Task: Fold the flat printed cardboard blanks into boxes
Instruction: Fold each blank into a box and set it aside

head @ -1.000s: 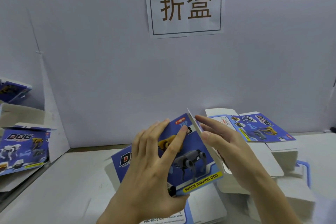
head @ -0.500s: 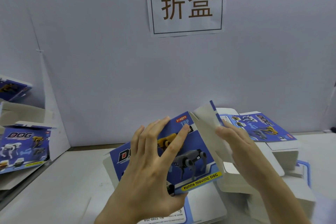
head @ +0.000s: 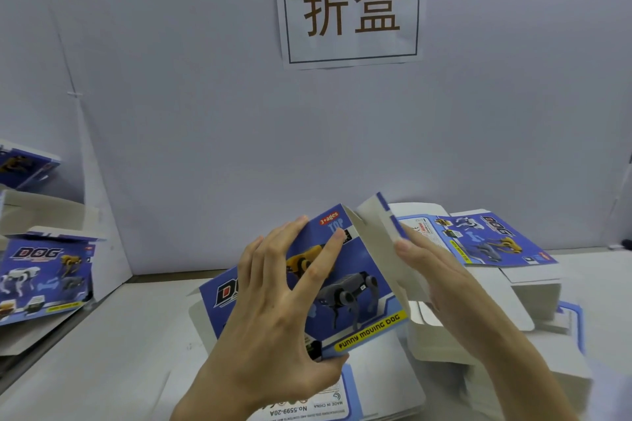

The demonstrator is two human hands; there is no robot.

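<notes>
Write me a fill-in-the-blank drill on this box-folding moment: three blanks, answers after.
The left hand grips a blank whose yellow strip reads FUNNY MOVING ____.
The right hand presses the raised flap beside the red badge reading 3+____.
The stack of flat blanks behind that hand lies on the person's ____ side.
Missing: DOG; ages; right.

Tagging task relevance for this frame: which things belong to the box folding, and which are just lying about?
In the job: left hand, gripping the dog-print blank; right hand, flat against its white side panel; stack of flat blanks at right; printed DOG cartons at left.
Just there: paper sign on the wall; white backdrop; table.
</notes>
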